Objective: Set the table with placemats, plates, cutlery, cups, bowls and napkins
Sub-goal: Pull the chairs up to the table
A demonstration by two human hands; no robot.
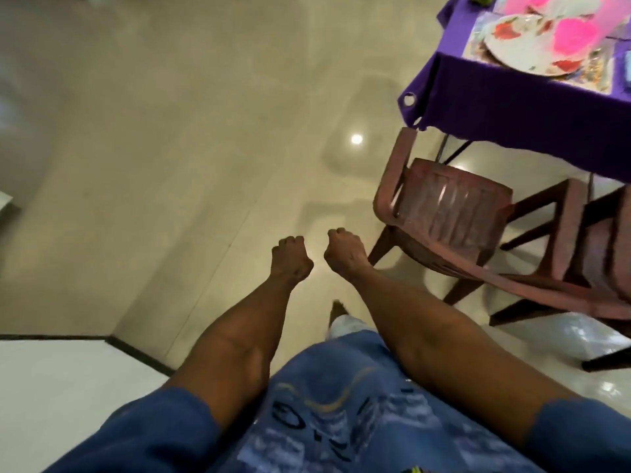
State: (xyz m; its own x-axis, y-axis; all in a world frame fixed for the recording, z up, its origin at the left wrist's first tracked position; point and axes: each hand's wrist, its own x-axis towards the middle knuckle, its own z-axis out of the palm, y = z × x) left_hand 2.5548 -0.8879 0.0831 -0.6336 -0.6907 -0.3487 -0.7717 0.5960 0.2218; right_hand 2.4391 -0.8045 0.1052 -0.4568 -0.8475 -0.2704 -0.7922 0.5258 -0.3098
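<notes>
Head view — left hand [291, 256] fingers curled into fist, holding nothing; right hand [343, 250] likewise — over floor [205, 148].

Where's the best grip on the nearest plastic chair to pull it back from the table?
Probably the top rail of the backrest on the brown plastic chair, from behind on the person's side. Its seat faces the purple-clothed table, so the backrest is closest. Both the left hand and right hand are curled, empty.
</notes>
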